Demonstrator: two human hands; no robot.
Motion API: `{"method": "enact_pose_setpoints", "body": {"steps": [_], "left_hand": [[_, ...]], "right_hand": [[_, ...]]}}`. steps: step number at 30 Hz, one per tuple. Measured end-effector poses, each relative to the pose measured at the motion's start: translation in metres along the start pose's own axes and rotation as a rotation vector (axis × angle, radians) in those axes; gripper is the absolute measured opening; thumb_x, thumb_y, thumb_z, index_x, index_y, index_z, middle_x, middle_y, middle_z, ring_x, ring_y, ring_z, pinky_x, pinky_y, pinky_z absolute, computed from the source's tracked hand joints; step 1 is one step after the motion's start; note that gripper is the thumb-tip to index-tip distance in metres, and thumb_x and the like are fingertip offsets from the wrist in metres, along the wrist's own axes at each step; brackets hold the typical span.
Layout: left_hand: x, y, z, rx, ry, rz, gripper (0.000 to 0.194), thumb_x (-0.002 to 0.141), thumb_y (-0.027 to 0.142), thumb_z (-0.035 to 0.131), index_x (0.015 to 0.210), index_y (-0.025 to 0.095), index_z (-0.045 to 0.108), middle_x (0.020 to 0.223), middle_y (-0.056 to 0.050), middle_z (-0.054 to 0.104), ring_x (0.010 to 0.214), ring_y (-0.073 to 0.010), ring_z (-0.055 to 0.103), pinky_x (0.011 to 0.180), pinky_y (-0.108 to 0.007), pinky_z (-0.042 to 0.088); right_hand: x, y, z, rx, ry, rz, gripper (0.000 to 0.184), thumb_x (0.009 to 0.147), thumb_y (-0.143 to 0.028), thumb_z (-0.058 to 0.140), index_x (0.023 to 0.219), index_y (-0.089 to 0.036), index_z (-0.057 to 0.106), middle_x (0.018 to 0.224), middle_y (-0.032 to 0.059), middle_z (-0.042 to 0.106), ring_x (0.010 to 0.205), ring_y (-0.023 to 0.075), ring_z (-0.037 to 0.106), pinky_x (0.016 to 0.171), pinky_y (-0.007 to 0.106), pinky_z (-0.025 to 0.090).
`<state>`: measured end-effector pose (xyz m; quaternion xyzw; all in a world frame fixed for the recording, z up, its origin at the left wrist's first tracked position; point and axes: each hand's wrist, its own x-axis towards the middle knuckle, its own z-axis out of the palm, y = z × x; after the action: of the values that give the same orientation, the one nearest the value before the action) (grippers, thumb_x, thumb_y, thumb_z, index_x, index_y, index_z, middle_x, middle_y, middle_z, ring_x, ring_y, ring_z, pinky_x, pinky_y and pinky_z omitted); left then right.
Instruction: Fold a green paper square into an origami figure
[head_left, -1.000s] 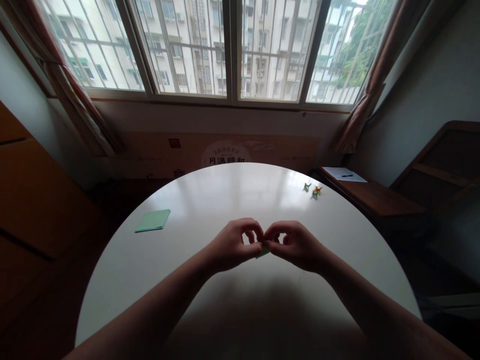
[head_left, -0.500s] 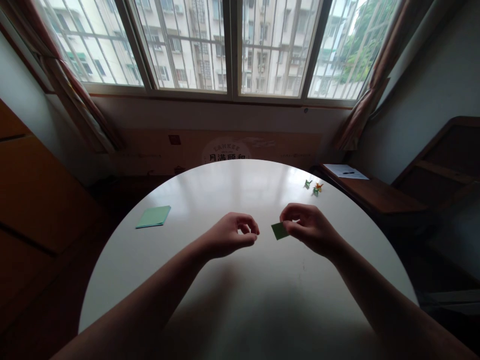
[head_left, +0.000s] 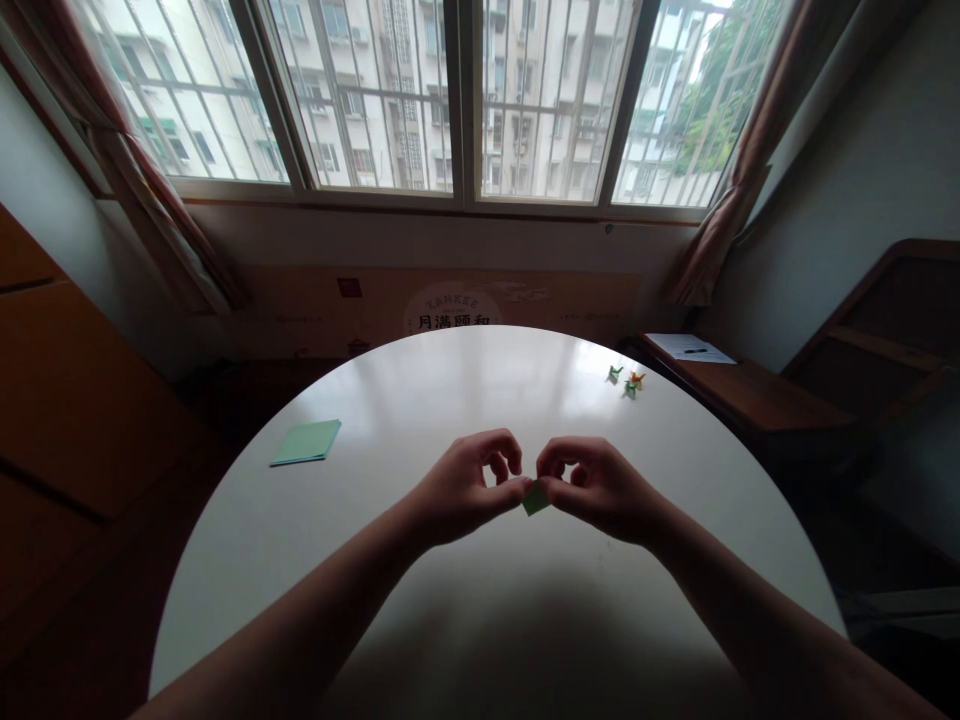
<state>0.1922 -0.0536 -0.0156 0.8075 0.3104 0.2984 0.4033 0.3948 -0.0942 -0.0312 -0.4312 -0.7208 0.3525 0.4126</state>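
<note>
Over the middle of a round white table (head_left: 375, 590), my left hand (head_left: 465, 488) and my right hand (head_left: 592, 485) meet fingertip to fingertip. Both pinch a small folded green paper (head_left: 535, 498) between thumb and forefinger. The paper hangs just below the fingertips, a little above the tabletop. The other fingers of each hand are curled in.
A stack of light green paper sheets (head_left: 307, 441) lies at the table's left. Three tiny folded paper figures (head_left: 627, 379) stand at the far right. A wooden side table (head_left: 739, 385) with a sheet and a pen (head_left: 690, 349) stands to the right. Barred windows are behind.
Half a second ago my right hand alone held the green paper, apart from my left. The hands have come back together and both pinch it now.
</note>
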Motion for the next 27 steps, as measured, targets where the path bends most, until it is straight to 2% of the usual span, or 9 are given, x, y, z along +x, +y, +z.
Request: {"method": "enact_pose_setpoints", "body": {"steps": [5, 9, 13, 16, 19, 22, 25, 27], "left_hand": [[-0.001, 0.003, -0.001, 0.047, -0.057, 0.051, 0.007, 0.077, 0.022, 0.069, 0.078, 0.016, 0.066, 0.077, -0.001, 0.063, 0.066, -0.0116, 0.056, 0.055, -0.02, 0.042], [-0.002, 0.005, -0.001, 0.039, -0.085, 0.03, 0.002, 0.074, 0.017, 0.066, 0.074, 0.016, 0.067, 0.072, 0.0, 0.063, 0.064, -0.0111, 0.055, 0.055, -0.02, 0.042], [0.001, 0.002, -0.006, -0.007, -0.026, -0.019, 0.005, 0.073, 0.014, 0.063, 0.068, 0.015, 0.063, 0.067, 0.001, 0.06, 0.063, -0.0109, 0.052, 0.054, -0.02, 0.039], [0.003, -0.002, -0.01, -0.042, 0.034, -0.041, 0.007, 0.077, 0.019, 0.062, 0.071, 0.015, 0.062, 0.067, 0.001, 0.057, 0.061, -0.0105, 0.049, 0.052, -0.02, 0.037], [0.004, -0.004, -0.008, -0.092, 0.127, -0.024, 0.015, 0.083, 0.029, 0.064, 0.079, 0.015, 0.062, 0.072, 0.0, 0.058, 0.065, -0.0119, 0.051, 0.053, -0.021, 0.039], [0.0, 0.001, -0.001, -0.188, 0.161, -0.001, 0.026, 0.085, 0.035, 0.069, 0.1, 0.015, 0.063, 0.084, -0.003, 0.064, 0.071, -0.0139, 0.057, 0.053, -0.021, 0.041], [-0.006, 0.011, 0.008, -0.279, 0.163, -0.008, 0.048, 0.081, 0.032, 0.076, 0.122, 0.019, 0.056, 0.092, -0.005, 0.068, 0.074, -0.0148, 0.06, 0.052, -0.021, 0.042], [-0.009, 0.019, 0.011, -0.288, 0.205, 0.01, 0.048, 0.08, 0.027, 0.076, 0.123, 0.019, 0.057, 0.091, -0.004, 0.069, 0.074, -0.0154, 0.061, 0.052, -0.021, 0.043]], "right_hand": [[-0.001, -0.002, 0.002, -0.01, -0.03, -0.029, 0.002, 0.078, -0.016, 0.069, 0.076, -0.016, 0.07, 0.067, -0.0016, 0.062, 0.057, 0.0097, 0.052, 0.047, 0.018, 0.036], [-0.001, -0.005, 0.002, -0.009, -0.02, 0.006, 0.003, 0.075, -0.014, 0.068, 0.074, -0.016, 0.068, 0.067, -0.0017, 0.062, 0.057, 0.0099, 0.051, 0.047, 0.019, 0.036], [0.002, -0.003, -0.008, 0.082, 0.069, 0.061, 0.005, 0.074, -0.013, 0.061, 0.072, -0.016, 0.064, 0.066, -0.0023, 0.059, 0.058, 0.0105, 0.052, 0.047, 0.019, 0.039], [0.004, 0.002, -0.014, 0.219, 0.15, 0.102, 0.004, 0.076, -0.017, 0.06, 0.072, -0.017, 0.06, 0.064, -0.0034, 0.057, 0.049, 0.0089, 0.049, 0.04, 0.018, 0.038], [0.005, 0.004, -0.011, 0.37, 0.18, 0.178, 0.01, 0.08, -0.025, 0.063, 0.075, -0.018, 0.057, 0.064, -0.0024, 0.061, 0.049, 0.0123, 0.058, 0.036, 0.018, 0.04], [0.004, 0.001, -0.002, 0.492, 0.217, 0.231, 0.02, 0.08, -0.033, 0.071, 0.08, -0.018, 0.058, 0.066, -0.0019, 0.064, 0.05, 0.0145, 0.063, 0.034, 0.017, 0.041], [0.0, -0.008, 0.008, 0.633, 0.266, 0.232, 0.025, 0.081, -0.036, 0.075, 0.08, -0.018, 0.057, 0.07, 0.0, 0.068, 0.056, 0.0153, 0.066, 0.038, 0.018, 0.045], [-0.003, -0.015, 0.012, 0.711, 0.277, 0.229, 0.026, 0.082, -0.036, 0.076, 0.079, -0.019, 0.057, 0.07, -0.0002, 0.068, 0.06, 0.0163, 0.067, 0.04, 0.018, 0.046]]}}
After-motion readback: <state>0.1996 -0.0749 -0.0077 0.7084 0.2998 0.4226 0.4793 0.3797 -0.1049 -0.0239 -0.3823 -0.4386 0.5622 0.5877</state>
